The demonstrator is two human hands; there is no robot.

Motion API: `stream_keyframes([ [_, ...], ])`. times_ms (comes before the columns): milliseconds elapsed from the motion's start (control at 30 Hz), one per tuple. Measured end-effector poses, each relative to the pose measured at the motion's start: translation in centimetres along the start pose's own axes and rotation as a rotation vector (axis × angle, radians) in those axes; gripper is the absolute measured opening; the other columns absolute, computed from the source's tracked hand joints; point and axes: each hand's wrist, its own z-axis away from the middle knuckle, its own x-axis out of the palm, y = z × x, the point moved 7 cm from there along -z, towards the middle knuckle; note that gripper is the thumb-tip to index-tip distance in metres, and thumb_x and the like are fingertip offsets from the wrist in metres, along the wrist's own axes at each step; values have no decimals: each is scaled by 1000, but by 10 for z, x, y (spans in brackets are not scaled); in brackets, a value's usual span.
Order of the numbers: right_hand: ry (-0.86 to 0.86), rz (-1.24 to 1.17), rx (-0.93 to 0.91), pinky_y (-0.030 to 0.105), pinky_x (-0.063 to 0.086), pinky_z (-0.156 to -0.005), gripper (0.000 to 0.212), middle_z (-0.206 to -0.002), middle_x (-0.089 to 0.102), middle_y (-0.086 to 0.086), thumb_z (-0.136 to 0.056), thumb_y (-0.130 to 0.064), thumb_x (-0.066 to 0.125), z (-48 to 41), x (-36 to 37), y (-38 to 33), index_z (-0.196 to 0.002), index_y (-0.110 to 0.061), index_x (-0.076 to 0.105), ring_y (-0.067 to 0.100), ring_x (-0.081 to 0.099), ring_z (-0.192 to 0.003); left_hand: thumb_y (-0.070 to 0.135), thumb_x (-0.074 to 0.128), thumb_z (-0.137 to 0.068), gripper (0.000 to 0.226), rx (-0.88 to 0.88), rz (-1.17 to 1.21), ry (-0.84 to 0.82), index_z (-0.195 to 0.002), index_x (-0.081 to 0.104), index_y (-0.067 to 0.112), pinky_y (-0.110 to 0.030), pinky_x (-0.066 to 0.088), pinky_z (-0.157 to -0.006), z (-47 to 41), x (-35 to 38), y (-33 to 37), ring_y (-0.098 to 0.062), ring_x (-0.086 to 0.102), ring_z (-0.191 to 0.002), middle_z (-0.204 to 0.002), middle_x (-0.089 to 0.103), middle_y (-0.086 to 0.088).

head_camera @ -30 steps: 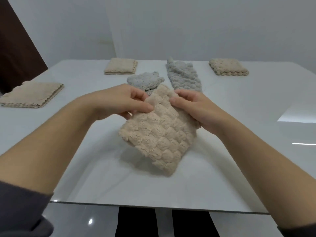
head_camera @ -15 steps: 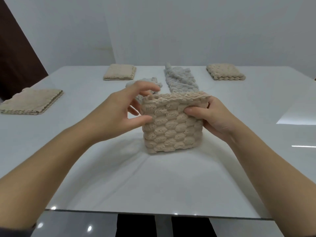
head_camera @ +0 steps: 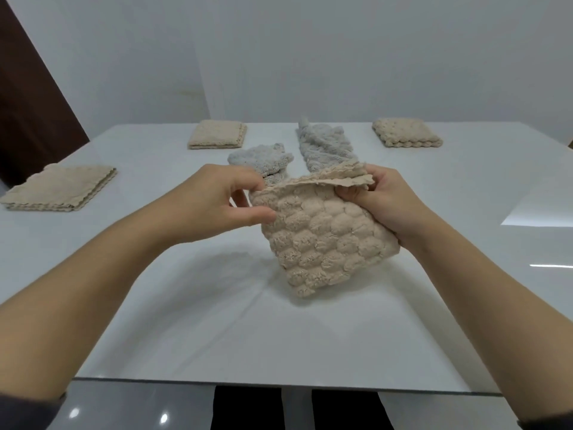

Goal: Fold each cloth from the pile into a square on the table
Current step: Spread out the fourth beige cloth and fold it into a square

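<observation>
A beige bubble-textured cloth [head_camera: 322, 237], folded into a thick pad, is held upright and tilted over the middle of the white table [head_camera: 217, 321]. My left hand [head_camera: 217, 203] pinches its upper left corner between thumb and fingers. My right hand [head_camera: 384, 203] grips its upper right edge, where the layered edges fan apart. The cloth's lowest corner points down toward the table. Behind it lie two unfolded grey cloths, a crumpled grey cloth [head_camera: 263, 161] and a long grey cloth [head_camera: 325, 147].
Three folded beige cloths lie around the table: a left folded cloth [head_camera: 59, 187], a back left folded cloth [head_camera: 217, 138] and a back right folded cloth [head_camera: 406, 136]. A dark door stands at far left. The table's near edge runs across the bottom.
The cloth was turned from level to tilted, its right side now higher and its lower corner pointing down. My left hand went from open fingers to pinching the left corner.
</observation>
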Motion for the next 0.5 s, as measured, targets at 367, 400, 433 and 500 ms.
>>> stream_keyframes([
  [367, -46, 216, 298, 40, 54, -93, 23, -112, 71, 10, -98, -22, 55, -10, -28, 37, -118, -13, 62, 23, 69, -102, 19, 70, -87, 37, -612, 851, 219, -118, 51, 12, -29, 57, -60, -20, 80, -36, -16, 69, -75, -100, 70, -8],
  [400, -5, 204, 290, 40, 55, -92, 22, -110, 72, 8, -99, -23, 54, -10, -28, 37, -116, -15, 63, 21, 70, -100, 25, 68, -88, 32, -667, 926, 225, -115, 57, 12, -30, 57, -63, -23, 86, -35, -17, 69, -78, -99, 71, -7],
  [433, 41, 202, 277, 39, 55, -91, 21, -108, 72, 6, -99, -25, 54, -10, -28, 38, -114, -15, 64, 20, 70, -97, 31, 64, -90, 25, -709, 989, 226, -107, 63, 13, -31, 56, -68, -25, 93, -36, -17, 69, -80, -95, 72, -5],
  [500, 150, 224, 239, 40, 55, -89, 26, -104, 72, 6, -100, -30, 50, -10, -29, 40, -111, -12, 64, 21, 70, -96, 39, 58, -91, 25, -747, 998, 278, -92, 69, 16, -33, 57, -75, -29, 99, -34, -18, 70, -79, -86, 74, -1],
])
